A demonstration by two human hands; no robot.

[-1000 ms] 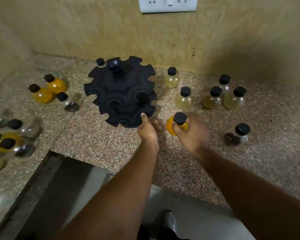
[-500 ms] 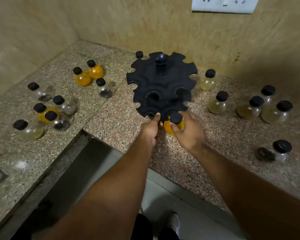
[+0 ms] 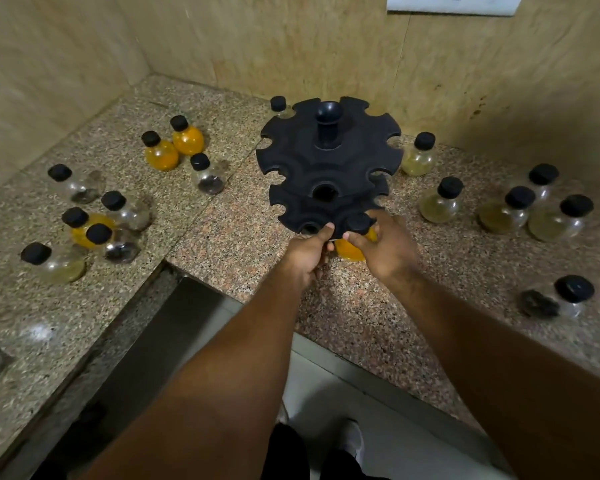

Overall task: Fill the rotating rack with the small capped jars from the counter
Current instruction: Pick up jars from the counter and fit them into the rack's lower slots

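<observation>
While the left hand (image 3: 309, 252) pinches the rack (image 3: 329, 168) rim, the right hand (image 3: 383, 245) grips 1 orange jar (image 3: 349, 250): glassy, slippery, best held by its neck.

place: home kitchen corner | surface: speckled granite table (image 3: 243, 244) | walls: beige tiled wall (image 3: 257, 39), white switch plate (image 3: 454, 3) far right | contents: black spice rack (image 3: 329, 168), small capped jars (image 3: 187, 136) of yellow and dark powders
</observation>
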